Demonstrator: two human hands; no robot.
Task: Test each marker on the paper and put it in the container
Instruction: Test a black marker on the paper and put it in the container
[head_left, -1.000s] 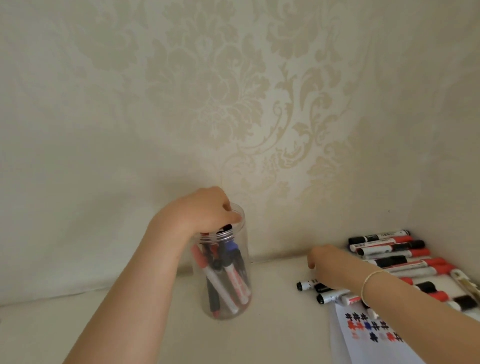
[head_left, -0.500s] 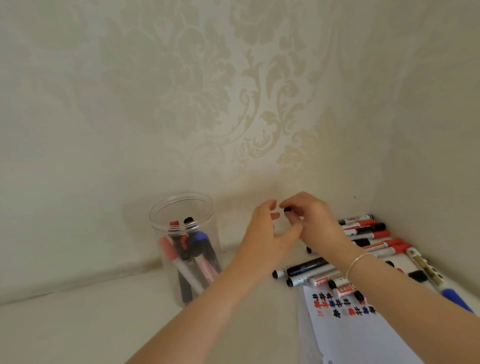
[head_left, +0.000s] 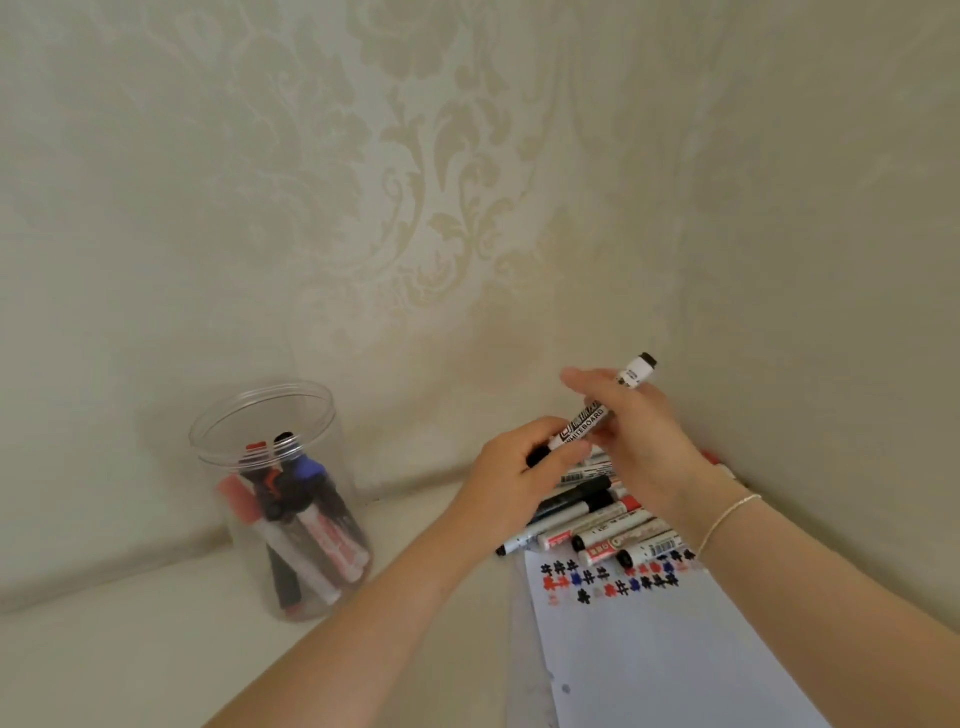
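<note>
A white whiteboard marker (head_left: 584, 426) with black ends is held slanted in the air between both hands. My left hand (head_left: 511, 480) pinches its lower black cap end. My right hand (head_left: 641, 441) grips its barrel, and the upper end sticks out past the fingers. Under the hands lies a pile of loose markers (head_left: 602, 530) with red and black caps. The white paper (head_left: 654, 660) below them carries rows of red, blue and black test marks. A clear plastic jar (head_left: 283, 499) at the left holds several markers standing inside.
The surface is a cream tabletop (head_left: 130, 654) set into a corner of patterned wallpaper walls (head_left: 415, 208). The right wall runs close beside the marker pile. A thin bracelet (head_left: 727, 514) circles my right wrist.
My left hand left the jar and came across to my right hand. My right hand lifted a black marker off the pile, and both hands now hold it. The view shifted right.
</note>
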